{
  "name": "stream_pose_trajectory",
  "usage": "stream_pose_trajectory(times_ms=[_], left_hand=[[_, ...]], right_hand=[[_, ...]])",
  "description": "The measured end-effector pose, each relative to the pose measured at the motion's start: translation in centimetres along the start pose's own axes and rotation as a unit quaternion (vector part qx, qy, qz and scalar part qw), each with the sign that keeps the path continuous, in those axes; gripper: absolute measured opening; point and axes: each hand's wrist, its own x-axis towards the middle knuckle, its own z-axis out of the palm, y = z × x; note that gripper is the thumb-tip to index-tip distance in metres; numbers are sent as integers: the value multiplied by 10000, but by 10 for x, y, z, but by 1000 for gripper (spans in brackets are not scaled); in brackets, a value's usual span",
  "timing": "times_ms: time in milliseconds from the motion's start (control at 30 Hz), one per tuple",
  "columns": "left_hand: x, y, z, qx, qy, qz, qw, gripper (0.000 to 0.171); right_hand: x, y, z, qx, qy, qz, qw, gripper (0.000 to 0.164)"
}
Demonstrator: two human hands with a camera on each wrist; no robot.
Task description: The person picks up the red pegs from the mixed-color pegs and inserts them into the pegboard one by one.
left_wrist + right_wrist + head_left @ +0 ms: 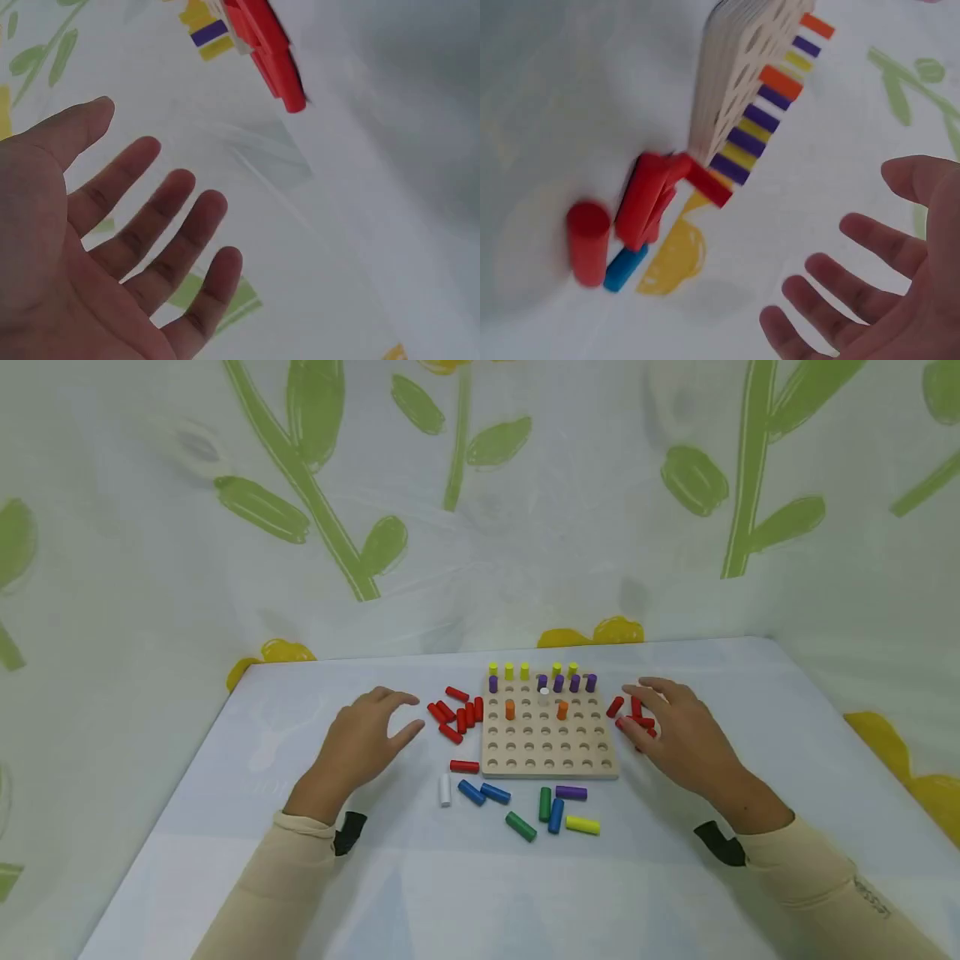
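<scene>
In the head view, your left hand sits left of centre and your right hand right of it, fingers of both spread, with the pegboard between them mid-frame, red pegs along its left side and more red pegs near your right hand.

Room is left above the front rows of the pale wooden pegboard, but the back is obstructed by upright purple cylinders, the right side by loose red cylinders, apparently partly hidden.
</scene>
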Motion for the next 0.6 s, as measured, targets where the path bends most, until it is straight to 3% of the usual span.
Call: stream_pose_trajectory(times_ms=[233, 400, 600], left_hand=[[-3, 23, 13, -408, -24, 433, 9982, 31], [1, 34, 22, -546, -516, 647, 9951, 27], [5, 41, 30, -544, -1162, 537, 9903, 27]], right_hand=[[-7, -11, 13, 611, -157, 7, 9980, 44], [-8, -9, 17, 752, -531, 119, 9957, 46], [-3, -7, 18, 846, -1329, 488, 9863, 57]])
